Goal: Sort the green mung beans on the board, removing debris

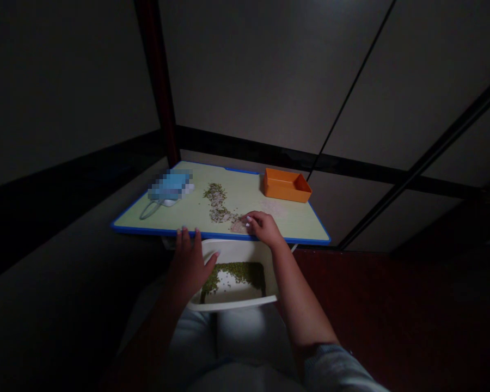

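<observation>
My right hand is at the table's near edge, thumb and fingertips pinched together over a patch of pale grains. Whatever is between the fingertips is too small to make out. Left of it, small green beans mixed with pale grains lie in a loose trail. My left hand rests at the left side of a white plastic tub, its fingers spread toward the table edge and the thumb over the tub's inside. Many green beans lie in the tub, which sits over my lap below the table edge.
The small table has a pale green top and a blue border. An orange open box stands at its back right. A blurred blue object with a grey loop lies at the left. Wall panels rise behind.
</observation>
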Motion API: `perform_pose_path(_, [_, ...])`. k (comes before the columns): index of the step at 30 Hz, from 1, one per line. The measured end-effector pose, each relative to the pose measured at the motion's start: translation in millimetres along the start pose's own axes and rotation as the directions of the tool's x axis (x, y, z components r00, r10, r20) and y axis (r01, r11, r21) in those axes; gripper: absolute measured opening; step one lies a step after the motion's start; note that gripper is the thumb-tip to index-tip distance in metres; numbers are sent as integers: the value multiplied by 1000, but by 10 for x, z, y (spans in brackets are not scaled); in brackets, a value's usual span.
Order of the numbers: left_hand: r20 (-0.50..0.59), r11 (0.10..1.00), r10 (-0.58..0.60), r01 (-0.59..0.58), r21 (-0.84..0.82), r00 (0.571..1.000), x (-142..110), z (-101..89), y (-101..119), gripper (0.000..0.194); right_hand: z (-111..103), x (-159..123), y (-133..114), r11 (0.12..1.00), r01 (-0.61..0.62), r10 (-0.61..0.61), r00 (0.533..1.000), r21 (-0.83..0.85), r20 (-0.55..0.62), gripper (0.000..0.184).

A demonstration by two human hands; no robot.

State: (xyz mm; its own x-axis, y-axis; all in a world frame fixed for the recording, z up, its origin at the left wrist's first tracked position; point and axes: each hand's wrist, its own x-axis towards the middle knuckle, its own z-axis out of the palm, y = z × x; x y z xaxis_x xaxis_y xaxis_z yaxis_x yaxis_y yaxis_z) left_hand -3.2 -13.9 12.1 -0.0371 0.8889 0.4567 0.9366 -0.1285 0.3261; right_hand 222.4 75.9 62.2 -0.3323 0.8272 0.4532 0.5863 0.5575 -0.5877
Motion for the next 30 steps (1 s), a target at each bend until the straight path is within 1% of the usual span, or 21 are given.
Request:
perform_pose_path(4, [-16,1000,9,-9,-11,1000,-6,11,-7,79,16,14,-55,999,25,-26,1000,-33,-18,21])
perform_pose_path(7, [-32,1000,17,-17,-17,999,-5,16,-8,78,27,22,-116,997,27,-26,1000,-79,12,19])
perform_pose_path(12, [-27,1000,11,-11,-16,1000,1,11,0,78,1,26,-180,987,12,-4,999,-158,48,19])
perform_pose_path(20, [-22,1000,2,-2,-28,1000,-7,4,8,78,-68,5,-168,971,-13,22,999,-240,33,23])
perform_pose_path(30, [-14,1000,6,-6,-20,1000,-9,5,-1,79,-108,-15,-112,967,-73,74,997,-245,-4,24])
